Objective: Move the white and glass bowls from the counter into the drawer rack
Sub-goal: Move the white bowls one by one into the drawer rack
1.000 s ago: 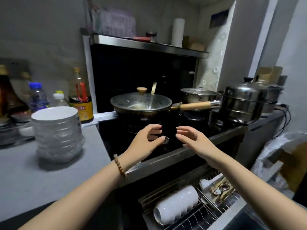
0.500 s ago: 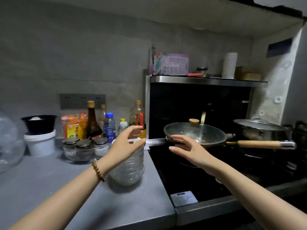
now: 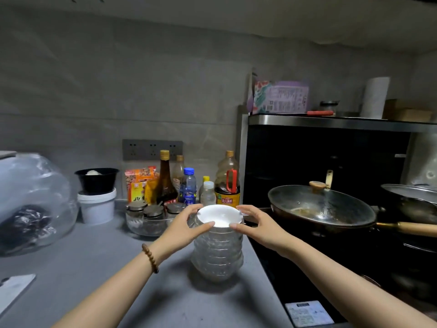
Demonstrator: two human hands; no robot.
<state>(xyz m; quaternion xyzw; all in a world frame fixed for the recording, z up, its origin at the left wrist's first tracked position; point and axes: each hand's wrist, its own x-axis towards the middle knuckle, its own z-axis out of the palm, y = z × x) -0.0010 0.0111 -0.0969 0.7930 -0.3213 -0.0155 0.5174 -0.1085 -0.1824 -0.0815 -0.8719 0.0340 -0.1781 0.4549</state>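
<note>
A tall stack of several glass bowls [image 3: 217, 252] stands on the grey counter [image 3: 94, 268], close to the stove's left edge. A white bowl [image 3: 218, 215] sits on top of the stack. My left hand [image 3: 184, 227] holds the white bowl's left rim, thumb on the near edge and fingers curled over the far edge. My right hand [image 3: 256, 224] grips the right rim the same way. The drawer rack is out of view.
Behind the stack stand sauce bottles [image 3: 227, 183] and a glass dish of condiment jars [image 3: 149, 217]. A lidded wok [image 3: 319, 205] sits on the black stove at the right. A white tub [image 3: 97, 205], a large glass jar [image 3: 30, 202] and a cleaver [image 3: 14, 290] lie at the left.
My view swung left and up, away from the drawer rack. Both hands moved from in front of the stove to the bowl stack and closed on the top white bowl's rim.
</note>
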